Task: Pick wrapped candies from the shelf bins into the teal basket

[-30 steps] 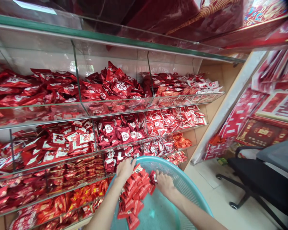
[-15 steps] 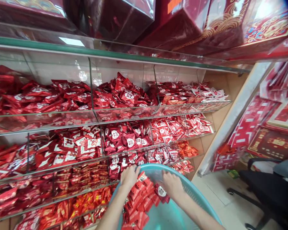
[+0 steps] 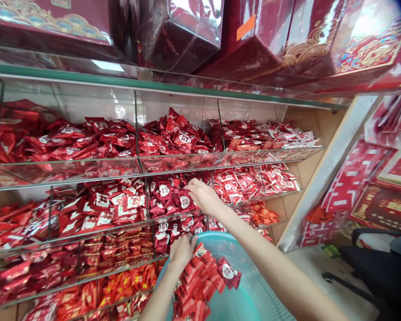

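My left hand (image 3: 182,250) is closed over the rim of a turquoise plastic basket (image 3: 220,238), at its far left side. Inside the basket lie bright red wrapped packets (image 3: 200,272) and one dark red packet with a white round label (image 3: 227,271). My right hand (image 3: 203,196) is stretched forward into a shelf compartment of dark red packets (image 3: 165,191) with white labels. Its fingers are bent and held together at the packets; whatever is between the fingertips is hidden.
Tiered shelves with clear dividers (image 3: 137,125) hold many red packets. A glass shelf (image 3: 173,84) with large dark red gift boxes (image 3: 183,40) juts out above. At right stand a wooden side panel (image 3: 324,156) and a black chair (image 3: 370,272) on the floor.
My right hand has left the basket and moved up and forward to the dark red packets on the shelf. The dark red packet it was beside now lies in the basket.
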`<action>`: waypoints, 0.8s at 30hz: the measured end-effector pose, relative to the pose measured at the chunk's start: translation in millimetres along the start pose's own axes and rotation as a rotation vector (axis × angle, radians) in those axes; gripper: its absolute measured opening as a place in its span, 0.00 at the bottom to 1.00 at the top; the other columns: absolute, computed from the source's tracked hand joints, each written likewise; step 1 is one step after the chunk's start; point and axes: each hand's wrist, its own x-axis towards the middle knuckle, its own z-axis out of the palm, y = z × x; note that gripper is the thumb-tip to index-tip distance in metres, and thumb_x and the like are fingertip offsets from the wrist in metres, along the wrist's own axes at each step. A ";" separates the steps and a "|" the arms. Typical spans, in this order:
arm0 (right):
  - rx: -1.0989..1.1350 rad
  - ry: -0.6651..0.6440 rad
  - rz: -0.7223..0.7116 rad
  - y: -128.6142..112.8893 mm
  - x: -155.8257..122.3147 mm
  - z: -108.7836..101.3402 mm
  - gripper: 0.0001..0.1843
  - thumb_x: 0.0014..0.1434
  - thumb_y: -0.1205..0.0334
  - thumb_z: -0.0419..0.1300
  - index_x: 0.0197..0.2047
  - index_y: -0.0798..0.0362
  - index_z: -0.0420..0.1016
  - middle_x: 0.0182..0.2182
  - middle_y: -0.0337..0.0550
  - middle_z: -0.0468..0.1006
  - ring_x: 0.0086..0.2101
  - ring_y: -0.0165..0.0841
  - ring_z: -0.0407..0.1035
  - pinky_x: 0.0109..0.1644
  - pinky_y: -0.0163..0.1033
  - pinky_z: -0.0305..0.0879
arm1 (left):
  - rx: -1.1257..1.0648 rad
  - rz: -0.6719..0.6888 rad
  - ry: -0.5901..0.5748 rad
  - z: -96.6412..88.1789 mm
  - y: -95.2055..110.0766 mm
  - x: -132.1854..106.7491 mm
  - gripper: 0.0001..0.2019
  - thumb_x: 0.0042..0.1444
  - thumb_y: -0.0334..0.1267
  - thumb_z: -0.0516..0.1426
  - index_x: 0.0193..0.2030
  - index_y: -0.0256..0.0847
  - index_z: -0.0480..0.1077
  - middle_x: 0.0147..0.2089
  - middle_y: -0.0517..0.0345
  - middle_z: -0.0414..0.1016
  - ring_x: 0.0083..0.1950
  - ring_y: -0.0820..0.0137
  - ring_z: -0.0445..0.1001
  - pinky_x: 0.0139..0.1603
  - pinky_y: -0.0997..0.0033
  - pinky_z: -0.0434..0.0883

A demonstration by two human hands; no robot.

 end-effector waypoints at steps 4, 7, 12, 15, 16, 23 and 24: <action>0.004 -0.057 -0.087 3.9 26.9 14.4 0.14 0.61 0.66 0.48 0.48 0.51 0.69 0.42 0.44 0.70 0.42 0.32 0.64 0.45 0.36 0.59 | -0.006 -0.018 -0.011 -0.4 -0.3 0.2 0.26 0.58 0.56 0.38 0.46 0.46 0.69 0.40 0.50 0.76 0.42 0.62 0.74 0.40 0.67 0.66; 0.022 -0.087 -0.082 5.5 31.9 20.5 0.13 0.60 0.66 0.50 0.46 0.51 0.70 0.40 0.43 0.73 0.42 0.32 0.64 0.45 0.36 0.59 | -0.010 -0.024 -0.014 -0.3 -0.6 0.6 0.26 0.58 0.57 0.38 0.46 0.46 0.69 0.40 0.50 0.75 0.42 0.63 0.74 0.41 0.68 0.66; 0.103 -0.032 -0.096 6.1 22.5 11.0 0.13 0.59 0.68 0.50 0.46 0.53 0.69 0.40 0.43 0.73 0.42 0.31 0.64 0.47 0.37 0.58 | -0.006 0.003 -0.015 -0.3 -1.3 0.9 0.26 0.58 0.56 0.37 0.44 0.45 0.69 0.38 0.51 0.76 0.41 0.62 0.74 0.38 0.67 0.66; 0.176 0.046 -0.101 5.6 10.3 -6.4 0.14 0.60 0.68 0.48 0.47 0.54 0.69 0.41 0.43 0.73 0.42 0.31 0.65 0.48 0.37 0.58 | -0.009 0.013 -0.021 -1.7 -0.6 0.3 0.26 0.58 0.56 0.37 0.44 0.45 0.69 0.38 0.51 0.76 0.40 0.62 0.74 0.38 0.67 0.66; 0.204 0.087 -0.094 5.4 4.6 -13.3 0.15 0.60 0.68 0.48 0.48 0.54 0.69 0.41 0.43 0.72 0.42 0.30 0.65 0.47 0.37 0.59 | -0.009 0.018 -0.018 -2.3 -0.2 0.2 0.26 0.58 0.56 0.37 0.44 0.46 0.69 0.38 0.51 0.76 0.40 0.62 0.74 0.38 0.67 0.66; 0.337 0.249 0.091 9.9 -71.0 -38.6 0.17 0.60 0.65 0.47 0.53 0.52 0.63 0.36 0.42 0.71 0.34 0.29 0.65 0.41 0.36 0.62 | -0.004 0.036 -0.012 -0.3 -1.5 4.0 0.26 0.58 0.57 0.36 0.45 0.47 0.68 0.37 0.51 0.76 0.39 0.59 0.74 0.36 0.65 0.66; 0.349 0.218 0.129 13.1 -85.7 -34.4 0.17 0.60 0.65 0.47 0.53 0.52 0.62 0.37 0.42 0.71 0.34 0.29 0.65 0.42 0.36 0.62 | -0.011 0.032 -0.014 0.4 -1.9 4.6 0.27 0.58 0.57 0.36 0.46 0.47 0.68 0.38 0.51 0.76 0.39 0.59 0.74 0.36 0.65 0.66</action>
